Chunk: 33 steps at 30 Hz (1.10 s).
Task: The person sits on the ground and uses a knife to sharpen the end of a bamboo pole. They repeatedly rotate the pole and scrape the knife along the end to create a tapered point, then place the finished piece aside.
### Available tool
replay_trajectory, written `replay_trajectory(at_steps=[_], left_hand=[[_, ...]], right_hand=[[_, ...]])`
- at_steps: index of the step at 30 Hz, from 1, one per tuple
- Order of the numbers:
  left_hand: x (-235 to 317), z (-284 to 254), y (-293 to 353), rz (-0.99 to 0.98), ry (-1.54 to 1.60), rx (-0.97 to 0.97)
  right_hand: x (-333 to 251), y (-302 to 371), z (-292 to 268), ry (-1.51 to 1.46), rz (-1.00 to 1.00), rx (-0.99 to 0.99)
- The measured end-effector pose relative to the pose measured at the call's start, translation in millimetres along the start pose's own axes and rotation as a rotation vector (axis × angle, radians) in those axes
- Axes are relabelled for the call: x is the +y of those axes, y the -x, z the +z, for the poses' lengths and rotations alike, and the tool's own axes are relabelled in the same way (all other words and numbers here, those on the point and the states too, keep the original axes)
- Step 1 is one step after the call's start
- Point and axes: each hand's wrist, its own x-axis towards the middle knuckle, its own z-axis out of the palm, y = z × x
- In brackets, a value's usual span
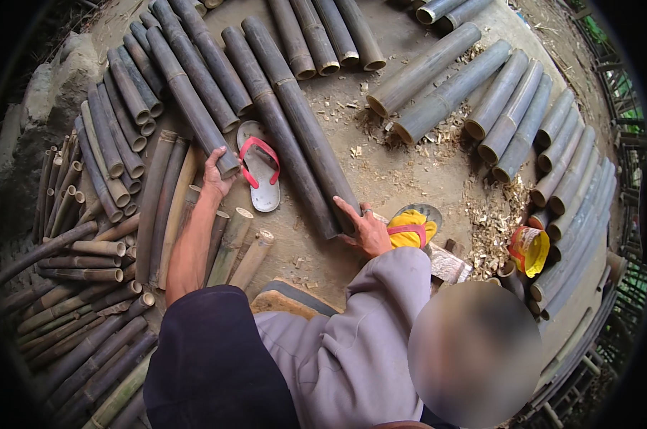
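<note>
A long dark bamboo tube slants down from the upper left, and my left hand is closed round its near end. My right hand, with a ring on one finger, grips the near end of another bamboo tube; its index finger lies along the tube. A parallel tube rests close against that one on its left. Between my hands lies a pale flip-flop with red straps. Right of my right hand is a second sandal, with something yellow under its red strap.
Bamboo tubes lie in rows at the right, with wood chips scattered beside them. Thinner bamboo pieces are heaped at the left. A yellow and red container lies near the right row. A rock stands upper left.
</note>
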Motion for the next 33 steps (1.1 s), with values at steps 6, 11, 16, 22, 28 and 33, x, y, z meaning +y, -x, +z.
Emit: replay_trajectory(at_steps=[6, 11, 16, 22, 28, 33], left_hand=[[-16, -3, -3, 0.119, -0.241, 0.340], [-23, 6, 0, 0.148, -0.363, 0.423], [-22, -3, -3, 0.120, -0.391, 0.370], [-25, 4, -2, 0.152, -0.428, 0.390], [-26, 4, -1, 0.174, -0.440, 0.406], [-26, -1, -3, 0.163, -0.399, 0.374]], right_hand=[[1, -2, 1, 0.008, 0.029, -0.021], [2, -2, 1, 0.016, 0.021, -0.008], [-2, -2, -1, 0.013, 0.010, -0.002], [-1, 0, -3, -0.004, 0.017, -0.004], [-1, -2, -2, -0.003, 0.032, -0.029], [0, -2, -2, -0.014, 0.033, -0.038]])
